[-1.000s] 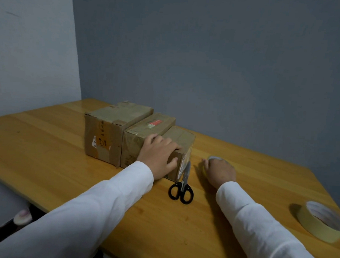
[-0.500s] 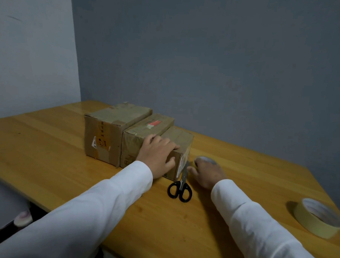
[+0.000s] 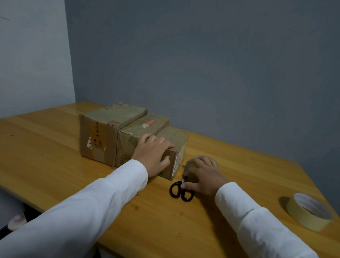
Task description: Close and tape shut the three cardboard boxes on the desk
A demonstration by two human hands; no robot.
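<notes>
Three closed cardboard boxes stand side by side on the wooden desk [image 3: 47,162]: a large box [image 3: 104,132] at the left, a middle box [image 3: 144,125] with a red label, and a small box [image 3: 177,138] at the right. My left hand [image 3: 152,155] holds the near end of the small box, fingers bent over its top and thumb on its front face. My right hand [image 3: 202,177] lies just right of that box. Its thumb and index finger pinch the black-handled scissors [image 3: 181,191] near the pivot. A small tape roll [image 3: 200,156] peeks out beyond its knuckles.
A larger roll of beige tape [image 3: 308,213] lies flat near the desk's right edge. Grey walls stand behind and to the left of the desk. The desk's front edge runs under my sleeves.
My right hand slid left from beside the small box to the scissors, and the small tape roll moved left with it. My left hand stayed on the small box.
</notes>
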